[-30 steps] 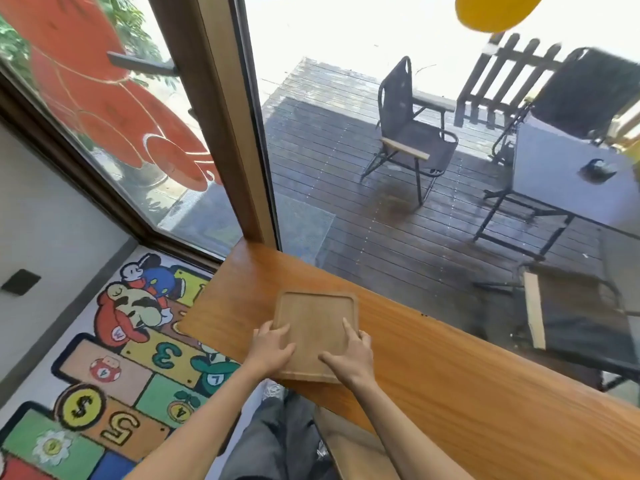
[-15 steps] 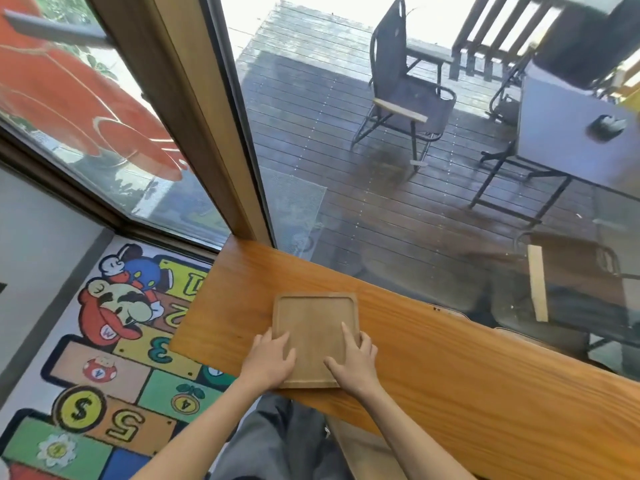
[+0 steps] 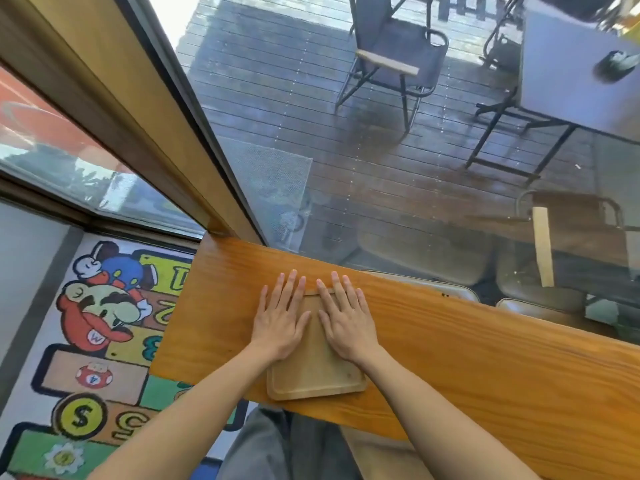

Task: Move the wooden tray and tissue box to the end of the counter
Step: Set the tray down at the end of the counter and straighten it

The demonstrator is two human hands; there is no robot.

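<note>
Bare, both hands lie flat, palms down, fingers spread, grasping nothing. The left hand (image 3: 281, 318) covers the far-left part of the tray (image 3: 313, 374), its fingertips reaching past the far edge onto the surface (image 3: 485, 358). The right hand (image 3: 346, 320) presses on the far-right part, just beside the left, thumbs nearly touching. The tray is pale wood with a raised rim and rounded corners; its near edge sits close to the near edge of the surface, toward the left end. The surface is orange-brown wood, running along a window. Below on the left, the floor carries a cartoon rug (image 3: 93, 341) with numbers and a coin. Through the glass, a folding chair (image 3: 394, 60) stands on dark decking.
</note>
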